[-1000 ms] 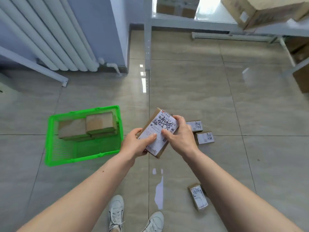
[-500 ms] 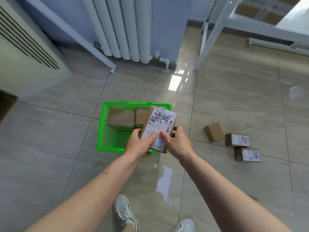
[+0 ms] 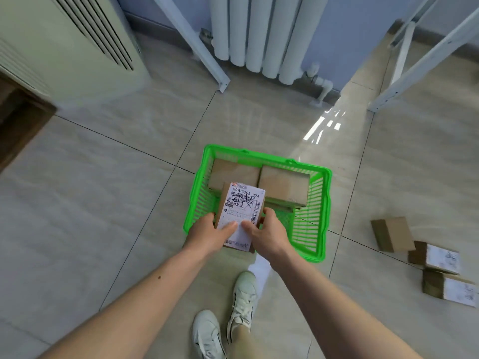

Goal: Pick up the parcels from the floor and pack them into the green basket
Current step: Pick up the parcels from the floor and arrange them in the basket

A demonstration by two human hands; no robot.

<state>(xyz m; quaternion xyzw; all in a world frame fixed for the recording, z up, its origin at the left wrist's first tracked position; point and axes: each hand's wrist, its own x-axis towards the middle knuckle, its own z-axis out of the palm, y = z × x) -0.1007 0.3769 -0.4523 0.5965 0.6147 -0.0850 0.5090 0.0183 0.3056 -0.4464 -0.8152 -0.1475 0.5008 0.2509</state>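
A cardboard parcel with a white shipping label point(image 3: 241, 208) is held over the near left part of the green basket point(image 3: 325, 203). My left hand point(image 3: 207, 235) grips its near left edge and my right hand point(image 3: 268, 233) grips its near right edge, thumbs on the label. Inside the basket lie two plain brown parcels, one at the back left point(image 3: 233, 173) and one at the back right point(image 3: 283, 187), with more stacked under them. Three parcels lie on the floor at the right: a plain one point(image 3: 394, 234) and two labelled ones point(image 3: 438, 257) point(image 3: 453, 290).
A white radiator point(image 3: 259, 32) stands on the far wall behind the basket. An air-conditioner cabinet point(image 3: 64, 47) fills the upper left, with a dark wooden edge point(image 3: 18, 125) beside it. White metal frame legs point(image 3: 202, 47) point(image 3: 414, 63) slant down to the floor. My shoes point(image 3: 233, 314) are below the basket.
The view has swung and closed in on the basket. Both hands have carried the labelled parcel forward, from the basket's near rim to above its inside.
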